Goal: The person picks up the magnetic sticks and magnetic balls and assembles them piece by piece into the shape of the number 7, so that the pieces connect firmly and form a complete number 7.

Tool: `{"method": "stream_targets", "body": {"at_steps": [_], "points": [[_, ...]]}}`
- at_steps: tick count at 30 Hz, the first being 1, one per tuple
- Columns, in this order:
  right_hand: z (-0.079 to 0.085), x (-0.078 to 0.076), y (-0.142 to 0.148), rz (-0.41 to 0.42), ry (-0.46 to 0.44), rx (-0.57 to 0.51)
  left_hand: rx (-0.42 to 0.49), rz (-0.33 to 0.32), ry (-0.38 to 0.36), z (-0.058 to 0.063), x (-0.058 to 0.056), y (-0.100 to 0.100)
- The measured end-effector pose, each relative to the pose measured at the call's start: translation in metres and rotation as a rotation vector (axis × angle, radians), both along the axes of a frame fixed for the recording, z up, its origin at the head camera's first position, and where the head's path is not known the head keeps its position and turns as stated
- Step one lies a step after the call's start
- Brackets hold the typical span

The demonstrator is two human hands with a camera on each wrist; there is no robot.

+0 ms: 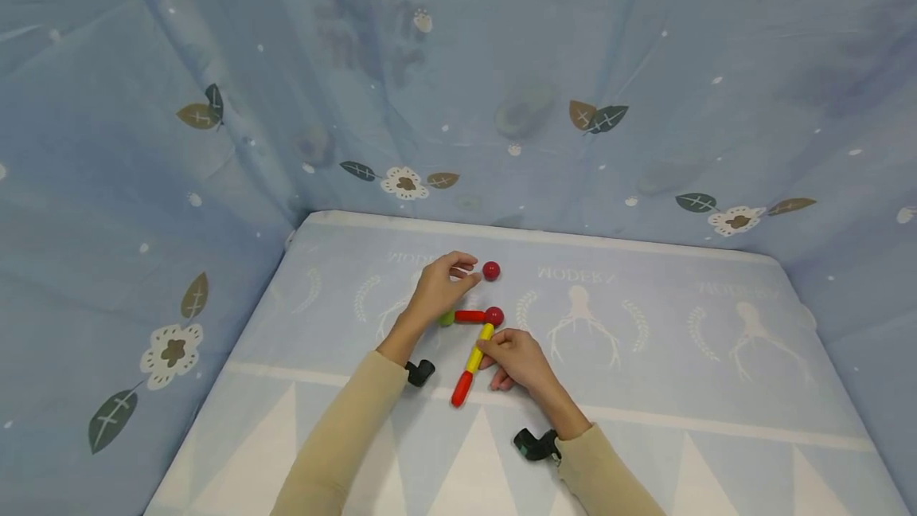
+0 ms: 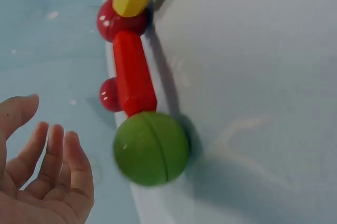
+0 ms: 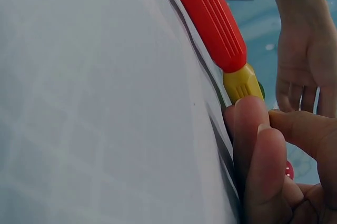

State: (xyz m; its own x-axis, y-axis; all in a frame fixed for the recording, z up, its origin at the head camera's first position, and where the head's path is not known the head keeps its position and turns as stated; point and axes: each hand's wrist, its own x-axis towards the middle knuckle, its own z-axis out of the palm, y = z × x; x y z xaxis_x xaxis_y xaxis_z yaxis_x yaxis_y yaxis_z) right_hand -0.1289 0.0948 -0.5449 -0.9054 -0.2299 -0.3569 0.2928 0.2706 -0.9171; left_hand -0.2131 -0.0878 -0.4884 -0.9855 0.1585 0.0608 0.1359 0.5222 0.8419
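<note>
My right hand (image 1: pixel 519 358) pinches a yellow toy building rod (image 1: pixel 478 349) between thumb and fingers. A red rod (image 1: pixel 462 389) continues from the yellow rod's near end. At its far end the yellow rod meets a red ball (image 1: pixel 494 316), from which another red rod (image 1: pixel 470 316) runs left to a green ball (image 2: pixel 151 149). Above this shape, my left hand (image 1: pixel 438 290) hovers with loosely bent fingers, holding nothing. Just right of its fingertips lies a separate red ball (image 1: pixel 491 271). The left wrist partly covers the green ball in the head view.
A pale blue patterned cloth (image 1: pixel 666 325) covers the table. Blue floral fabric (image 1: pixel 487 62) hangs behind it and at the sides. Black devices (image 1: pixel 536 445) sit at both wrists, close above the cloth.
</note>
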Motion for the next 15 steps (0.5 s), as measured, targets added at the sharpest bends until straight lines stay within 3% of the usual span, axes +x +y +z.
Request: {"method": "stream_targets", "body": {"at_steps": [6, 15], "points": [[0.003, 0.001, 0.0, 0.0, -0.003, 0.0, -0.038, 0.024, -0.084, -0.009, -0.02, 0.011], [0.0, -0.001, 0.001, 0.008, 0.007, -0.006, -0.14, -0.057, -0.213, -0.02, -0.037, 0.021]]}}
